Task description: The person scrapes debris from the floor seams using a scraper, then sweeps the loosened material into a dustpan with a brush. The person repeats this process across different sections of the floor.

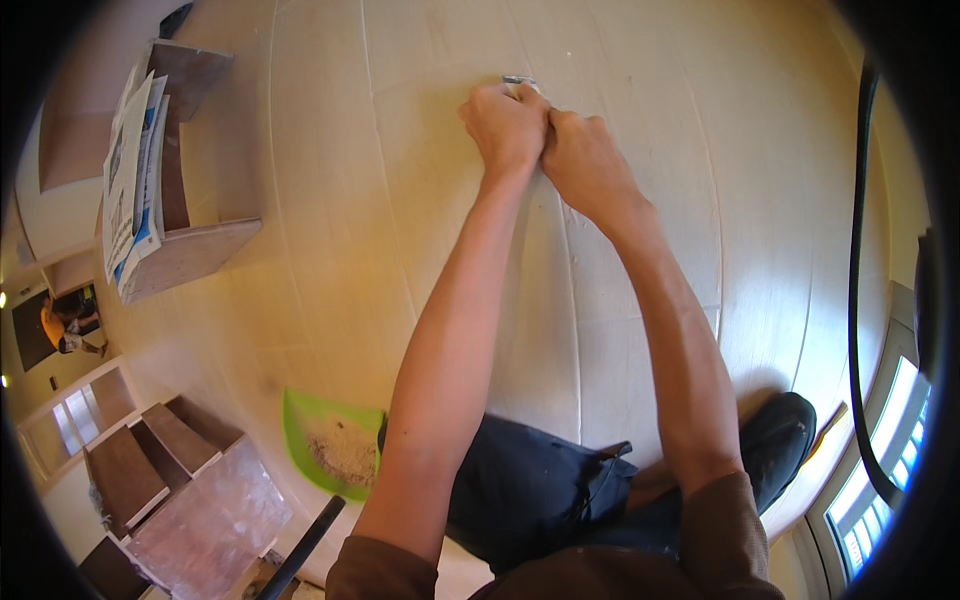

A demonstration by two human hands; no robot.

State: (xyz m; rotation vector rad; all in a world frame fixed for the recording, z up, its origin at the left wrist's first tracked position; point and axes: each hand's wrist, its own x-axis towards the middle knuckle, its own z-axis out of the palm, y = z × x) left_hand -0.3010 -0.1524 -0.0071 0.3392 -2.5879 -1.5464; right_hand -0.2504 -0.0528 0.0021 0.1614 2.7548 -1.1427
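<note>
Both my hands reach out in front of me over a pale wood-plank floor (450, 225). My left hand (508, 131) is closed around a small scraper-like tool (518, 79). Only its narrow metal edge and a bit of pale body show past the fingers; the handle is hidden. Pressed up against the left hand, my right hand (589, 154) is curled with its fingers tucked under. It appears to grip the rear of the same tool, though the fingers cover that part. Thin seams between planks run beneath and beside both hands.
A green dustpan (296, 442) holding pale shavings or dust lies left of my knee, near a black pole (304, 547). Newspapers (135, 180) rest on a wooden box frame (195, 251). Wooden drawer-like units (210, 517) stand lower left. A black cable (859, 262) hangs right. Someone (56, 326) is far left.
</note>
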